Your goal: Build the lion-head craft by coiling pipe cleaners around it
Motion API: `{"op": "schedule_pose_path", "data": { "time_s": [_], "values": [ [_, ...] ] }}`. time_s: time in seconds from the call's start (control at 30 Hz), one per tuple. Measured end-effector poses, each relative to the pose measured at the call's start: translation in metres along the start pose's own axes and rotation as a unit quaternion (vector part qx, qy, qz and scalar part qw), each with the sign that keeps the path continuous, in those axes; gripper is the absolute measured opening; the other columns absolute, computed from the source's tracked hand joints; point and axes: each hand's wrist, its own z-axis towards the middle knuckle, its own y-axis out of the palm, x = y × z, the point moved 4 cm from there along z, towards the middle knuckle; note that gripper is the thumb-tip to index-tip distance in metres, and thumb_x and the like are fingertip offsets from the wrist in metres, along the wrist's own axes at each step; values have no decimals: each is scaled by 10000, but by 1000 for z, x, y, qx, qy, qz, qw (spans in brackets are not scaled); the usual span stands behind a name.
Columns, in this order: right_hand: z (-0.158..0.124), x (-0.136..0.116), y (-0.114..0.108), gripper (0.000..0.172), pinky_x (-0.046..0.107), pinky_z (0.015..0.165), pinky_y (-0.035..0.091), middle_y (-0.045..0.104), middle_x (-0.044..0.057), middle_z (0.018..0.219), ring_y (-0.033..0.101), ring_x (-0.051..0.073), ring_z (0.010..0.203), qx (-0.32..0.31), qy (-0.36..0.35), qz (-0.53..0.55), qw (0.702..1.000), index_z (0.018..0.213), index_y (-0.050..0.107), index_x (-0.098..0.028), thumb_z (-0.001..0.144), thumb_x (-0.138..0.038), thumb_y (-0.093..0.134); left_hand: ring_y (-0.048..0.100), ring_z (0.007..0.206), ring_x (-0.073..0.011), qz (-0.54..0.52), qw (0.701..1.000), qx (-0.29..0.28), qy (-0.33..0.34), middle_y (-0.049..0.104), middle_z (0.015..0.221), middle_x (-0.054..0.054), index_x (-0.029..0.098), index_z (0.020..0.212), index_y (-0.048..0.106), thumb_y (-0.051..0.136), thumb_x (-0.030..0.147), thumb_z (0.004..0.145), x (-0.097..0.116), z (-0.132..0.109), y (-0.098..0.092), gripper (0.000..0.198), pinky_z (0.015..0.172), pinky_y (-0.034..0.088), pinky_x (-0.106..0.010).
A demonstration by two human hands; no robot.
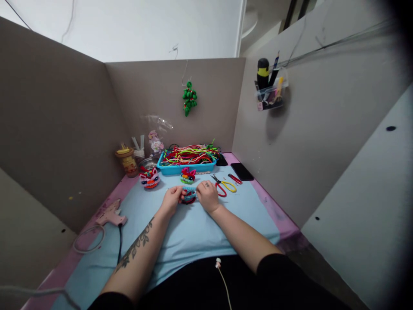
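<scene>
Between my hands is a small blue and red pipe-cleaner piece (189, 196), held just above the cloth. My left hand (173, 199) pinches its left side with thumb and fingers. On the right side, the fingers of my right hand (208, 196) are closed on it too; their tips are partly hidden. Just behind it stands a red and green pipe-cleaner animal head (187, 175), and a larger pink and red one (149, 178) sits to the left. Scissors (226, 187) with red and yellow handles lie beside my right hand.
A blue tray (187, 169) of colourful pipe cleaners stands at the back. A pink glue gun (111, 214) with its cable lies left. A phone (241, 172) and a red cutter (235, 178) lie right. A cup (128, 162) and metal bowl (149, 163) stand back left. Partitions enclose the table.
</scene>
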Motion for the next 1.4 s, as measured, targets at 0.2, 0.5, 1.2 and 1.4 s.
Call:
{"op": "schedule_pose_path", "data": {
  "time_s": [0.2,0.5,1.2,1.4],
  "values": [
    [-1,-2,0,73,291,699,414,592,55,813,525,191,775,-1,-3,94,996,824,566,-187,791,-138,522,414,437,-61,-7,998,28,61,568,563,25,117,835,621,677,533,629,2,1,-2,468,429,281,-180],
    [-3,2,4,85,279,705,441,619,45,803,567,181,766,-4,17,156,988,855,598,-193,831,-172,519,473,481,-90,8,996,2,84,627,623,-9,121,879,648,677,562,631,8,1,-1,506,446,322,-200],
    [-3,-5,11,109,260,673,403,600,29,768,550,169,739,-14,59,134,989,756,552,-200,747,-99,514,437,505,-115,120,973,85,180,485,553,40,163,816,585,513,455,814,1,-3,-2,301,501,353,-232],
    [-4,-3,11,89,253,638,388,566,13,714,524,156,678,-15,79,145,986,700,519,-200,716,-113,524,426,523,-112,144,968,74,192,466,560,43,180,734,532,509,445,827,2,-4,1,282,520,353,-230]
  ]
}}
